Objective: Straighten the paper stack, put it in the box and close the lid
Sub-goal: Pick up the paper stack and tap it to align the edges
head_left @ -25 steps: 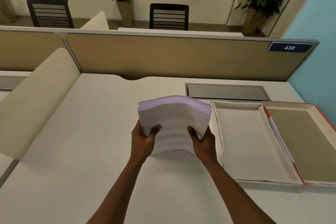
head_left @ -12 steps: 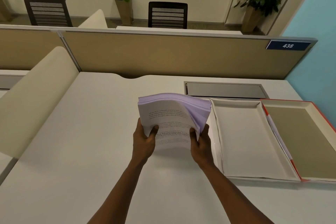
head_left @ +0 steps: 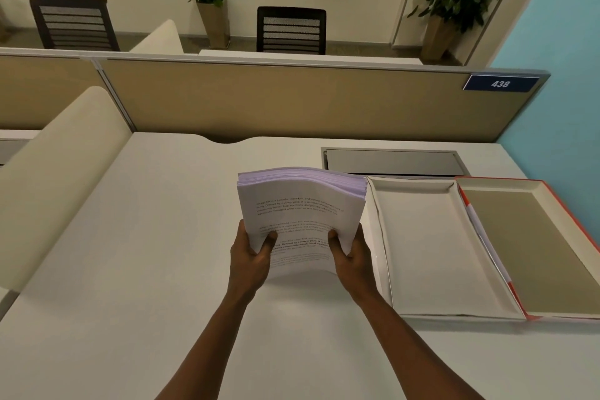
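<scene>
A thick stack of printed white paper (head_left: 302, 204) stands on its lower edge on the white desk, tilted towards me, its top sheets curved. My left hand (head_left: 251, 256) grips its lower left side and my right hand (head_left: 352, 255) grips its lower right side. Just to the right lies the open box: its white tray (head_left: 428, 243) holds nothing, and the hinged lid (head_left: 532, 243), red outside and tan inside, lies flat to the tray's right.
A grey cable hatch (head_left: 393, 162) is set into the desk behind the box. A tan partition (head_left: 292, 101) closes the desk's far side, and a cream divider (head_left: 58, 166) rises on the left. Chairs and potted plants stand beyond.
The stack's top edge has evened out from its fanned state. Both hands hold the same grip on its lower corners, and it stays upright in the same spot.
</scene>
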The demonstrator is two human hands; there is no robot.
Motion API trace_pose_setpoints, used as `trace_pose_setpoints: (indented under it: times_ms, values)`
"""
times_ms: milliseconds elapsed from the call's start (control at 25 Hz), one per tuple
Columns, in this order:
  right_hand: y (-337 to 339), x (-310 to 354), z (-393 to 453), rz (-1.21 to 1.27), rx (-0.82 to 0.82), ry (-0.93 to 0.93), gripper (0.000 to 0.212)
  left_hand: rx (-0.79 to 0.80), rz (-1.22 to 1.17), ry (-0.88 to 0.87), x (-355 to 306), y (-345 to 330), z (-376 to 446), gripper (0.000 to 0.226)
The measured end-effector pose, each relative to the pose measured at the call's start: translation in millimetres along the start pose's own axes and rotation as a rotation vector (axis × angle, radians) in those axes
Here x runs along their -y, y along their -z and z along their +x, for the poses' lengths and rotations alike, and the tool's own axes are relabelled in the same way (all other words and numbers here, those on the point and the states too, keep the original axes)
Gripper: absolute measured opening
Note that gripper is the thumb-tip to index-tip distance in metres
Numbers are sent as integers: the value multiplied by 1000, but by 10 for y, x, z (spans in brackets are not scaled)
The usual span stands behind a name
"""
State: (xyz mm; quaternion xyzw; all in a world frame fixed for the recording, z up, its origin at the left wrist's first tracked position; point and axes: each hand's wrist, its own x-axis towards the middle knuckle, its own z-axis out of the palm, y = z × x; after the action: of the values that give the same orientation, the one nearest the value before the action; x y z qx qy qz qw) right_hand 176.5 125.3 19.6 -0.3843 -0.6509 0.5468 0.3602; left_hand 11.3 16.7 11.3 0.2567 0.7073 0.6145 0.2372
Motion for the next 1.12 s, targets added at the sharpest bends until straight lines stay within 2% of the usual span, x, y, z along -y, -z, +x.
trace_pose_setpoints:
  times_ms: [280,480,640,880,1120]
  values:
    - [-116,61,62,159,-138,-47,47,-6,-84,40,-41,-12,-37,49]
    - [-169,52,48,134,-149,-9,41,-26,-56,35,-60,-27,-66,47]
    - [-126,-48,7,79,-135,-13,28,-61,-33,43,-65,-30,-84,44]
    - [-68,-116,-53,-12,-72,7,28,-114,-32,41,-182,-120,-160,43]
    - [146,-146,22,-213,120,88,25,46,18,50,-148,35,-57,33]
